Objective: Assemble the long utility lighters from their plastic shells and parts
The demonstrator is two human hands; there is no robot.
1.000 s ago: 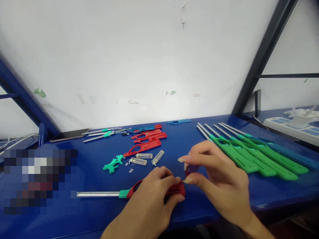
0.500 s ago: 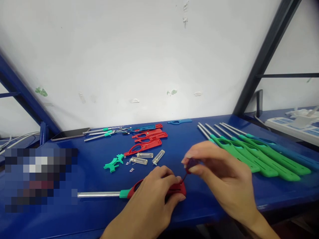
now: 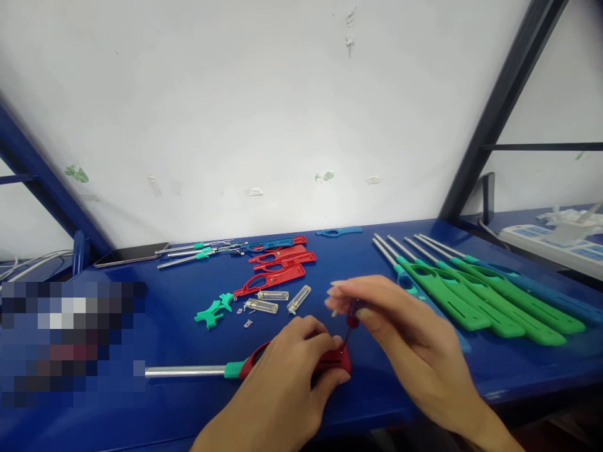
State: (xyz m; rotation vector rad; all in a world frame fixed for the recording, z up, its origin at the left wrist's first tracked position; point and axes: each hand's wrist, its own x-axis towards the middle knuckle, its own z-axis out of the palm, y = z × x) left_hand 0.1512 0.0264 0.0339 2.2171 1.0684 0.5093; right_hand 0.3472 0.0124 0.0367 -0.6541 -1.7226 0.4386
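Under my left hand (image 3: 282, 376) lies a red long-nosed lighter (image 3: 343, 359) with a green collar (image 3: 233, 370) and a silver tube (image 3: 186, 371) pointing left. The fingers of that hand are closed round its handle, pressing it to the table. My right hand (image 3: 409, 345) holds a small screwdriver (image 3: 352, 314) by its dark red handle, between thumb and fingers. Its thin shaft slants down, and the tip meets the end of the red handle. Just behind lie clear fuel tanks (image 3: 273, 295), green triggers (image 3: 214, 311) and red handle halves (image 3: 273, 278).
Several green lighters (image 3: 513, 301) and blue ones lie side by side on the right. Metal tubes with wires (image 3: 188, 254), a blue handle half (image 3: 338, 231) and a dark flat device (image 3: 132, 253) lie near the wall. A power strip (image 3: 551, 242) is at far right.
My right hand has shifted slightly down and left, its fingers more stretched out. The screwdriver stands more upright. My left hand and the red lighter stay in place.
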